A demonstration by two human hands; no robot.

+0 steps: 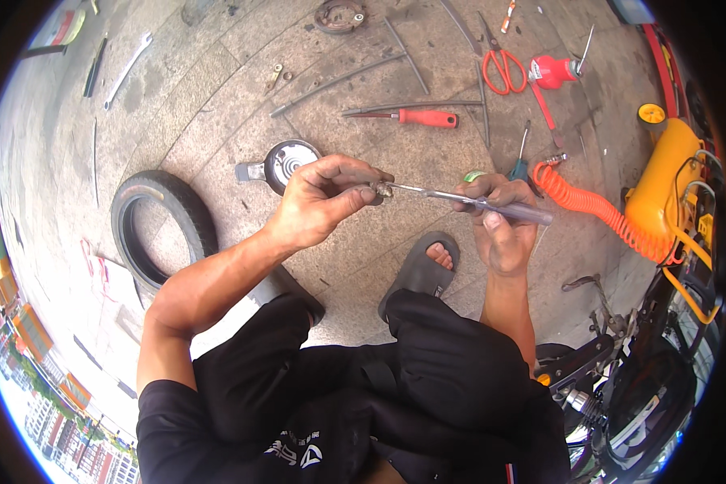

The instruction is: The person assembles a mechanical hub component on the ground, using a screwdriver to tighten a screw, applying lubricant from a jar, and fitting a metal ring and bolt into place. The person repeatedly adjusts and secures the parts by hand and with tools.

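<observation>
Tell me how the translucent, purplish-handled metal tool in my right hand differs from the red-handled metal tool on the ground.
The translucent, purplish-handled metal tool is gripped in your right hand; the red-handled metal tool lies on the stone paving. The held tool's handle is see-through; the red one's is opaque. The held tool's tip is at your left hand; no hand touches the red one. Both point toward the picture's left.

The paved floor (pixel 234 133) carries 1 tyre (pixel 194 211) at the left of the frame, 1 wrench (pixel 127 73) upper left, 1 round part (pixel 287 159) left of centre, 1 red screwdriver (pixel 428 118) upper centre, plus scissors (pixel 503 84) and 1 red bottle (pixel 550 73) upper right.
</observation>
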